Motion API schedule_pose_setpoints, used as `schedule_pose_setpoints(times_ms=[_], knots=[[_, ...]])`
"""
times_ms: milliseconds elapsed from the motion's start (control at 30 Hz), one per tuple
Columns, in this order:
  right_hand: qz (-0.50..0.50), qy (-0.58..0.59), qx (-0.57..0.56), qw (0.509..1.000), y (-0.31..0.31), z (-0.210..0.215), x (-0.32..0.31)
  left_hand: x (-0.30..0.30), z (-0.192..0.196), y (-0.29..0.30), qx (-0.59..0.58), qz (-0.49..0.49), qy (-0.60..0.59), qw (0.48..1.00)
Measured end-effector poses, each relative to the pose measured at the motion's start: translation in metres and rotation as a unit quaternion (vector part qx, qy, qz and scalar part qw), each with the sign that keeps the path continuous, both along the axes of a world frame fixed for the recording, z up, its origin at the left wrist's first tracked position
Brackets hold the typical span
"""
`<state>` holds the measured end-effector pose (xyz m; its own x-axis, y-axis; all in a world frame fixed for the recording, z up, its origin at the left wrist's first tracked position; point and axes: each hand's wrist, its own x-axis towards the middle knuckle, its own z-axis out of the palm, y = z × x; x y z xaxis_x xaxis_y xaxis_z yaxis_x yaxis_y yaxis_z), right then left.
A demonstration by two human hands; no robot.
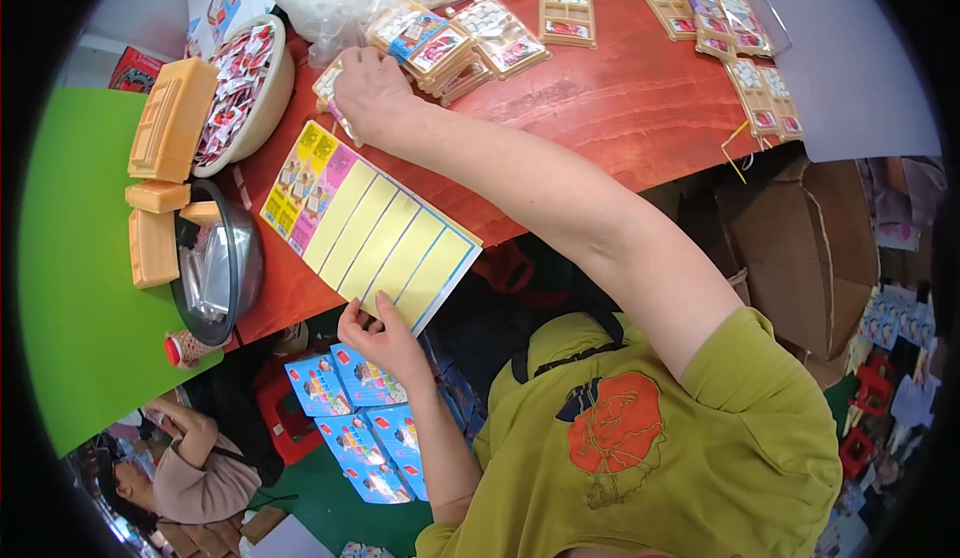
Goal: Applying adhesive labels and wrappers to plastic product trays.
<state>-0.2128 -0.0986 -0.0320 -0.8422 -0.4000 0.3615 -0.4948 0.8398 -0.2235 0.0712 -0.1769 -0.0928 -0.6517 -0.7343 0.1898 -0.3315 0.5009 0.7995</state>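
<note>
My right hand reaches across the red table, its fingers closed over a small tan tray pack with white pieces; the hand hides much of it. My left hand is at the near edge of a sheet of labels, fingers apart, the thumb tip over the sheet. The sheet has yellow and pink printed labels at its far left end and bare yellow strips elsewhere. Just beyond my right hand stands a stack of similar tray packs. Other tray packs lie beside that stack.
A white basin of small red-and-white packets and a dark bowl of clear plastic pieces stand left, beside orange plastic trays. More tray packs lie far right. Blue boxes are stacked below. Another person sits lower left.
</note>
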Motion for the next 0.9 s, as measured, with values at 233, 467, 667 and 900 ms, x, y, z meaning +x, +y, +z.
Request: schedule_pose_setpoints(times_ms=[233, 467, 667, 900], knots=[[0.017, 0.1, -0.216, 0.971, 0.106, 0.009, 0.061, -0.004, -0.002, -0.002, 0.388, 0.053, 0.137, 0.91], [-0.174, 0.083, -0.061, 0.979, 0.175, -0.033, 0.006, -0.013, 0.009, 0.013, 0.365, 0.033, 0.119, 0.923], [-0.181, -0.045, 0.048, 0.981, 0.172, -0.029, 0.016, -0.023, 0.003, -0.001, 0.327, -0.021, 0.117, 0.937], [-0.159, -0.038, 0.051, 0.985, 0.209, -0.031, 0.083, -0.018, 0.008, 0.0, 0.308, -0.038, 0.094, 0.946]])
